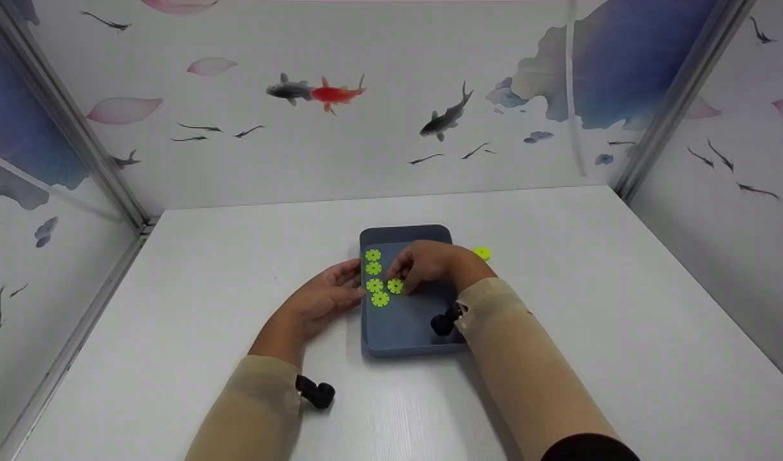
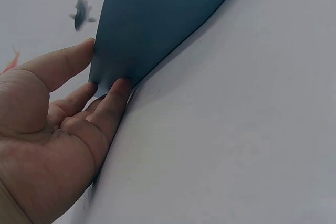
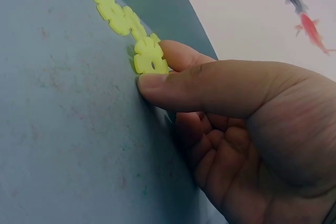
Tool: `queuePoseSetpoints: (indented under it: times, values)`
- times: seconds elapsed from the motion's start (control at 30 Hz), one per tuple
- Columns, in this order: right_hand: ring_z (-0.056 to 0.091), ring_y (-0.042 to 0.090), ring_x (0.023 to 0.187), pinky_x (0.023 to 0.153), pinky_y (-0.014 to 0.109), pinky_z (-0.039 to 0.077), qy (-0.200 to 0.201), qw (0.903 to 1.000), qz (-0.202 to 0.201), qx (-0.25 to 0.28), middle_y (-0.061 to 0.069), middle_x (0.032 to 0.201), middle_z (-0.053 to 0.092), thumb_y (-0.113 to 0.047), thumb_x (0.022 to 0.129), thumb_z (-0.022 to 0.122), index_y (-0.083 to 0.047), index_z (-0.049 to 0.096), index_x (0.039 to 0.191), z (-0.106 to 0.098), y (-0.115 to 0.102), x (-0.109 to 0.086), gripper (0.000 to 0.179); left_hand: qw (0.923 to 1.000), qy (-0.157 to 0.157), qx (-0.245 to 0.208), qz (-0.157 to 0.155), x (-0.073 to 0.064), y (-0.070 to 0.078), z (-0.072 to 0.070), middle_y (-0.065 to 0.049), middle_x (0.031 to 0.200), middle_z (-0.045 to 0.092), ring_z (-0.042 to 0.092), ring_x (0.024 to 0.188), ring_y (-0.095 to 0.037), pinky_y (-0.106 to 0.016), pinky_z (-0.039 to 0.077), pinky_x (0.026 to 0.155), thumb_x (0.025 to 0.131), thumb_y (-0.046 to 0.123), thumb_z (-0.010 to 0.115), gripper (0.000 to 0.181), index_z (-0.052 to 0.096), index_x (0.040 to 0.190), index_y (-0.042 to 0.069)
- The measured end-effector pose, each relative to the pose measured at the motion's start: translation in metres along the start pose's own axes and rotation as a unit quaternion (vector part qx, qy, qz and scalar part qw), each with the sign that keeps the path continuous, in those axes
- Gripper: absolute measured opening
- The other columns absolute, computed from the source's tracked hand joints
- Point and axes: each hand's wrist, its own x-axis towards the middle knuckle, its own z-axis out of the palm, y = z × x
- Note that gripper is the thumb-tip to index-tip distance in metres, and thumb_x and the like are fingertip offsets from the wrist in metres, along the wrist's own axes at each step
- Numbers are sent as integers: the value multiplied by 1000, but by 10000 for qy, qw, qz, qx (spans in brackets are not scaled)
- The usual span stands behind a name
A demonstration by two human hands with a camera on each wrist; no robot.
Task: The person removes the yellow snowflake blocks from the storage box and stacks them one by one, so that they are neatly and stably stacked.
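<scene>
A blue-grey tray (image 1: 404, 330) lies on the white table. Several yellow-green notched plastic discs (image 1: 373, 269) form a column along its left inner side. My right hand (image 1: 433, 261) reaches over the tray and pinches one more notched disc (image 3: 148, 56) between thumb and forefinger, just right of that column. In the right wrist view this disc is close to the tray floor; whether it touches is unclear. My left hand (image 1: 327, 298) is at the tray's left side, and in the left wrist view its thumb and fingertips (image 2: 122, 86) touch the outer wall (image 2: 152, 19).
Another yellow-green piece (image 1: 481, 253) is on the table beyond the tray's right side, partly behind my right wrist. White panels with painted fish (image 1: 337, 94) enclose the table at the back and sides. Small black cameras (image 1: 317, 392) sit at both wrists.
</scene>
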Motion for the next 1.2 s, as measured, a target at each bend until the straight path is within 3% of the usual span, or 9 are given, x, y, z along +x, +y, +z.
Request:
queuePoseSetpoints:
  times: [0.2, 0.37, 0.73, 0.97, 1.07, 1.2]
  values:
    - [61, 16, 98, 88, 30, 53, 33, 10000, -47, 29, -3, 106, 73, -10, 88, 84, -31, 81, 113, 0, 1, 1, 33, 10000, -8, -6, 7, 0, 1, 1, -6, 179, 27, 25, 167, -24, -44, 34, 132, 95, -6, 73, 83, 34, 167, 12]
    - [64, 16, 102, 92, 32, 52, 186, 9993, 0, 326, -5, 110, 77, -18, 96, 76, -32, 82, 113, 1, 3, 1, 23, 10000, -23, -13, 23, -1, 1, 1, -8, 178, 27, 27, 166, -25, -44, 35, 131, 95, -6, 72, 82, 34, 166, 11]
    - [65, 17, 90, 82, 30, 57, 538, 9931, -95, 1041, -1, 106, 78, -19, 100, 71, -22, 84, 114, -1, -1, 1, 19, 10000, 28, 4, 5, -2, 3, 2, -7, 178, 27, 29, 166, -24, -44, 36, 131, 95, -7, 71, 83, 34, 167, 12]
    - [69, 19, 93, 85, 32, 61, 1060, 9821, -180, 1544, 1, 109, 79, -20, 102, 69, -18, 83, 116, -8, -11, -6, 20, 10000, -14, 27, 54, -2, 2, 0, -8, 178, 29, 29, 166, -25, -45, 35, 131, 95, -5, 72, 82, 35, 167, 11]
    - [70, 20, 94, 92, 40, 62, 1432, 9736, -257, 1759, 3, 108, 79, -21, 103, 69, -17, 82, 116, -13, -15, -14, 19, 10000, -5, 47, 44, -2, 1, 0, -7, 178, 29, 28, 166, -24, -45, 35, 131, 95, -4, 73, 83, 36, 166, 13]
    - [72, 22, 98, 95, 40, 63, 1804, 9619, -291, 2032, 7, 111, 79, -20, 104, 68, -15, 81, 118, -20, -14, -29, 19, 10000, 57, 37, 31, -2, 1, 1, -6, 178, 29, 30, 165, -25, -45, 37, 130, 94, -4, 75, 83, 37, 166, 13]
